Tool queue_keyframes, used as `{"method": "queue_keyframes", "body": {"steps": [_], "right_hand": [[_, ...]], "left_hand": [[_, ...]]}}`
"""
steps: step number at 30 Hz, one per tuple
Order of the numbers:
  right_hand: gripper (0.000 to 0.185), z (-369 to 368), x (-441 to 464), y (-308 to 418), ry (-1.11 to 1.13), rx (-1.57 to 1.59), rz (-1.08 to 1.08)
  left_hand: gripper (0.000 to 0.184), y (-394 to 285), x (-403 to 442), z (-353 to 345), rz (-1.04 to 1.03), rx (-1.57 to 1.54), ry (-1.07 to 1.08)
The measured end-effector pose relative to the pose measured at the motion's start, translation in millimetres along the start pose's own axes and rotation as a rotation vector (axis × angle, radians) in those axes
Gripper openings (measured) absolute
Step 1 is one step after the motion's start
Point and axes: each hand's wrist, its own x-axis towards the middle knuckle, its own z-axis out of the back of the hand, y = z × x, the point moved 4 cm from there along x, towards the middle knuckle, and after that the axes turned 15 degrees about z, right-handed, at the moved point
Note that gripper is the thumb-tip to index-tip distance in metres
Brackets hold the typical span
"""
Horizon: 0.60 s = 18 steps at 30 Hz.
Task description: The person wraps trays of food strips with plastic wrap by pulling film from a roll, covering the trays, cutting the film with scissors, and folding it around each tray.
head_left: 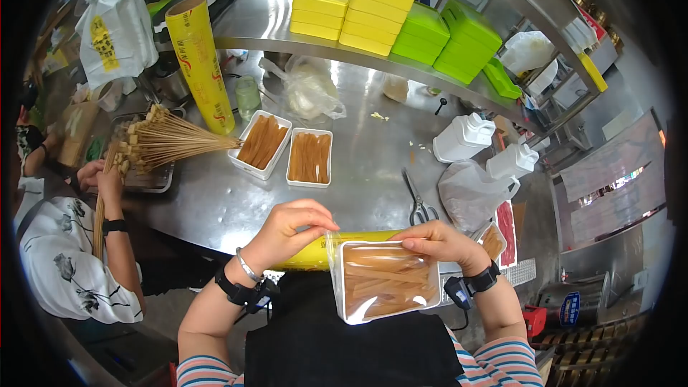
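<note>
A white plastic tray (340, 283) of flat light-brown strips (390, 279) is tilted towards me in front of my black apron, with shiny clear film over its top. My right hand (448, 242) grips the tray's upper right corner, thumb over the front. At the upper left corner, my left hand (290, 233) pinches the edge of the cling film (331, 247), which hangs along the tray's left side. Behind the tray a yellow roll (304, 256) lies along the table's near edge. Two more white trays of brown strips, a left one (261, 145) and a right one (309, 158), sit further back.
Scissors (419, 204), a plastic bag (473, 193) and white jugs (462, 137) are on the right. An upright yellow roll (201, 64) and a bundle of skewers (183, 141) stand left, beside a co-worker's hands (104, 175). Yellow boxes (376, 7) and green boxes (466, 39) line the shelf.
</note>
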Motion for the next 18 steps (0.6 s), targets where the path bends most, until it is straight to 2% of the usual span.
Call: {"method": "queue_keyframes", "body": {"steps": [2,3,5,6,8,11,13,15,17,18], "right_hand": [[0.036,0,3,-13,0.031,-0.007,0.002],[0.036,-1,5,-19,0.065,-0.012,0.007],[0.036,-6,4,-28,0.072,-0.028,-0.038],[0.036,-8,5,-33,0.044,0.008,0.039],[0.035,-9,6,-33,0.009,0.042,0.119],[0.035,-14,5,-31,0.028,-0.004,0.175],[0.036,-14,4,-30,0.065,-0.047,0.177],[0.036,-14,3,-30,0.076,-0.038,0.135],[0.037,-12,12,-42,0.198,-0.197,0.232],[0.037,-3,-7,-43,0.116,-0.202,0.224]], "left_hand": [[0.012,-11,9,-4,-0.052,0.006,0.209],[0.012,-13,16,-6,-0.051,0.004,0.208],[0.012,-8,24,-23,0.081,-0.181,0.522],[0.012,-5,26,-28,0.081,-0.179,0.522],[0.009,6,25,-43,0.267,-0.526,0.707],[0.002,13,20,-58,0.307,-0.612,0.767],[0.004,9,19,-67,0.329,-0.508,0.68],[0.007,11,24,-81,0.39,-0.54,0.66],[0.01,22,33,-97,0.447,-0.524,0.702],[0.01,14,48,-113,0.423,-0.5,0.78]]}}
